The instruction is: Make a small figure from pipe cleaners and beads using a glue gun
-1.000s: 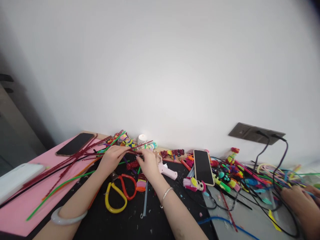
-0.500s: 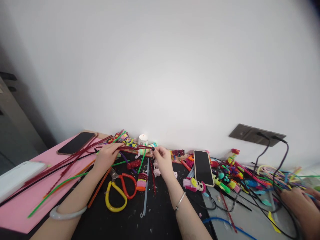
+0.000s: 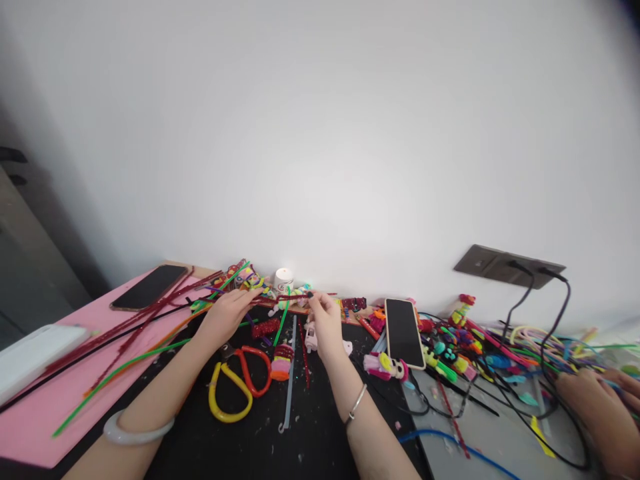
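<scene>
Both my hands are raised a little over the black mat and pinch one dark red glitter pipe cleaner held level between them. My left hand grips its left end. My right hand pinches its right end between thumb and finger. Below them lie scissors with one yellow and one red handle, a small red and pink pipe-cleaner figure and a white glue gun, partly hidden by my right hand.
A bundle of dark red pipe cleaners and a phone lie on the pink sheet at left. A second phone, coloured craft bits and cables crowd the right. Another person's hand rests at the far right.
My hands moved apart, drawing the red pipe cleaner out straight between them; my right hand lifted off the mat and uncovered the glue gun. The view shifted slightly.
</scene>
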`<state>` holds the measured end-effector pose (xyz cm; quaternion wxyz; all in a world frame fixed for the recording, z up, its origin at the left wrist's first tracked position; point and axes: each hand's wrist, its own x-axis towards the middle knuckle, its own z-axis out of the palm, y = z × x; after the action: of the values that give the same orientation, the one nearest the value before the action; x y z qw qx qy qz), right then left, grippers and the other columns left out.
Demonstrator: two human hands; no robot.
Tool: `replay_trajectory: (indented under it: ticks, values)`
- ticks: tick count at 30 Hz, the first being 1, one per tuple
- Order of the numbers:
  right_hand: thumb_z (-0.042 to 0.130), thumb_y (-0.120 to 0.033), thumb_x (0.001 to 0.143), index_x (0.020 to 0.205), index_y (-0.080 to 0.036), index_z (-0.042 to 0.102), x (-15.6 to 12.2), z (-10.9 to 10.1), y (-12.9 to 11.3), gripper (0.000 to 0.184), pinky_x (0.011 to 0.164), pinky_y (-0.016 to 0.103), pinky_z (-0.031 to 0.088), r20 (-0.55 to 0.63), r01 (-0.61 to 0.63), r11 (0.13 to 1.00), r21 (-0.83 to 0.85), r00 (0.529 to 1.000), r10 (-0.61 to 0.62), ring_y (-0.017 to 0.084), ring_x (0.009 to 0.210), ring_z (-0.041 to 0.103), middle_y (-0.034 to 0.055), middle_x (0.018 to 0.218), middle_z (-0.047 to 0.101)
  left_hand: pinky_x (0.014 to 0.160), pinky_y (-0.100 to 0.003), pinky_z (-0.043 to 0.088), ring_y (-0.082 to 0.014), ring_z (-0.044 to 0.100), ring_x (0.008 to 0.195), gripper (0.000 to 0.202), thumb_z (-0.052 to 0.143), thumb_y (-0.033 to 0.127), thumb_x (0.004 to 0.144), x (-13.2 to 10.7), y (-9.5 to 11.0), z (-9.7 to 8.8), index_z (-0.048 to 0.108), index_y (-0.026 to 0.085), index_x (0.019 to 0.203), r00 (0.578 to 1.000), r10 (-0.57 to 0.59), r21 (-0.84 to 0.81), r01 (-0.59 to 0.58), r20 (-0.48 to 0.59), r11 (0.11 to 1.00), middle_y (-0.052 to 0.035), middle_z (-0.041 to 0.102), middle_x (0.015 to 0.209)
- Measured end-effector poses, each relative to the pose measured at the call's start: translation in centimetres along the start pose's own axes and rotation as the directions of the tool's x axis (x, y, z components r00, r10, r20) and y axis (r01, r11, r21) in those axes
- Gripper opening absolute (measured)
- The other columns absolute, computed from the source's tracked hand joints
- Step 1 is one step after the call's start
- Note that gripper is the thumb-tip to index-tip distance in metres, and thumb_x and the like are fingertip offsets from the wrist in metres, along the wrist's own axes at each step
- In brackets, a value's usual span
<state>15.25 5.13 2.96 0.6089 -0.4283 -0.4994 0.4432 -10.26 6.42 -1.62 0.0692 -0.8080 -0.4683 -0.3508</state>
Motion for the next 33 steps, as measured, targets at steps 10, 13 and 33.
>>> replay_trajectory:
  ticks: [10,13,33]
  values:
    - [0.081,-0.054,0.069,0.072,-0.023,0.06,0.9,-2.0,-0.5,0.038,0.052,0.024,0.037,-0.31,0.016,0.993,0.121,0.95,0.022,0.01,0.055,0.044,-0.0075,0.062,0.054,0.093,-0.042,0.062,-0.031,0.075,0.106,0.05,0.034,0.022,0.106,0.2,-1.2,-0.9,0.072,0.019,0.139,0.993,-0.12,0.024,0.12,0.015,0.992,-0.0144,0.083,0.117]
    - [0.08,-0.056,0.07,0.072,-0.024,0.058,1.3,-2.7,-0.7,0.039,0.051,0.024,0.037,-0.377,0.052,0.988,0.143,0.926,0.006,0.01,0.054,0.044,-0.0076,0.063,0.054,0.096,-0.045,0.061,-0.0341,0.075,0.11,0.05,0.034,0.026,0.106,0.0,-1.8,-1.3,0.074,0.016,0.135,0.98,-0.193,0.025,0.194,-0.039,0.981,-0.0172,0.083,0.119]
    - [0.083,-0.034,0.071,0.069,-0.025,0.049,-0.6,-7.8,-2.1,0.035,0.045,0.023,0.049,-0.075,-0.101,0.883,0.458,0.985,0.152,0.011,0.047,0.056,-0.0015,0.07,0.073,0.085,-0.053,0.059,-0.0407,0.078,0.103,0.055,0.035,0.053,0.11,-1.2,-3.2,-3.3,0.059,0.022,0.149,0.718,-0.64,-0.014,0.662,-0.273,0.749,-0.0224,0.078,0.127]
